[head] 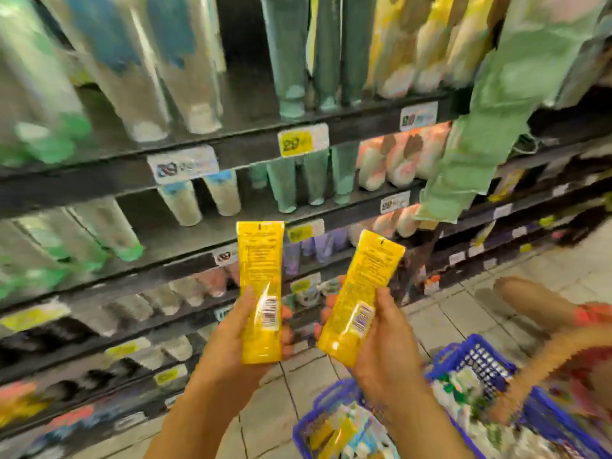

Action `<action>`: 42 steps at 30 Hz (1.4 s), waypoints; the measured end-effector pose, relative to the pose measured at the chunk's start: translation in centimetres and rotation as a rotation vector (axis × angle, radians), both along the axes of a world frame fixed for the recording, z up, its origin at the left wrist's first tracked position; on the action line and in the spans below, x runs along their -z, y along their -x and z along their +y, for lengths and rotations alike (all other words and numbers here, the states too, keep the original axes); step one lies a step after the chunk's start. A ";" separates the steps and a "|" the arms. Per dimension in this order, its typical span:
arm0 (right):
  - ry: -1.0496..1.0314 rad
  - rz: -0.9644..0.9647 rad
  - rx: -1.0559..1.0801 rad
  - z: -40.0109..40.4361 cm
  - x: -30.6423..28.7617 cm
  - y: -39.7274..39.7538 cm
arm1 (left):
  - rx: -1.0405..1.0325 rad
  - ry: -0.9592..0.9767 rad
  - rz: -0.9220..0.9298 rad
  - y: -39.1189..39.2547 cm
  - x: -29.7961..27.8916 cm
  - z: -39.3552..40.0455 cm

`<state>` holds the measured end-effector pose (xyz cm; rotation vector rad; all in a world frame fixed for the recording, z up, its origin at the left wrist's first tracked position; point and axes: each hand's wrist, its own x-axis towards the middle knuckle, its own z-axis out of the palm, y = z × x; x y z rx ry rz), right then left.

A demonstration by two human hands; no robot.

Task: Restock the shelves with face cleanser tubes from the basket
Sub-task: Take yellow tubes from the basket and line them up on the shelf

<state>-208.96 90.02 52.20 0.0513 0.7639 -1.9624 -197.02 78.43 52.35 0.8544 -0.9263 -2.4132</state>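
shelves (251,145): pretty much everything on them is smeared, brands unreadable
price tags (303,139): blurry, can't make out the numbers
yellow tubes (261,293): back print too small to read, lower ends covered by the fingers (287,326)
blue basket (477,359): below the tubes, cut off by the bottom edge, contents just a colourful mush
person right of the basket (569,329): blurred, mostly out of frame

dark gap (236,38) between upper-shelf tubes, neighbouring rows packed
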 end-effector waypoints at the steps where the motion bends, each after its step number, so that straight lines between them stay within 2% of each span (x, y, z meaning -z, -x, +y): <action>1: 0.035 0.021 -0.054 -0.6 -1.7 -0.8 | -0.035 -0.005 0.022 -1.2 -1.7 -0.1; 8: 0.165 0.147 -0.360 -4.5 -10.4 -7.5 | -0.270 0.023 0.138 -10.7 -10.5 -1.6; 12: 0.146 0.237 -0.403 -7.3 -13.9 -12.1 | -0.337 0.031 0.207 -16.6 -14.0 -2.5; 18: 0.106 0.440 -0.417 -12.0 -17.5 -19.8 | -0.508 0.215 0.133 -24.7 -17.6 -4.5; 23: 0.113 0.506 -0.395 -16.2 -19.8 -26.1 | -0.538 0.338 0.090 -31.2 -19.8 -7.8; 30: 0.235 0.619 -0.321 -21.1 -21.6 -32.7 | -0.511 0.536 0.067 -38.4 -22.4 -13.0; 34: 0.225 0.734 -0.296 -23.0 -21.9 -34.5 | -0.498 0.654 0.012 -40.4 -23.5 -15.2; 42: 0.264 0.893 -0.318 -25.9 -23.9 -33.7 | -0.468 0.736 0.024 -40.4 -24.5 -19.8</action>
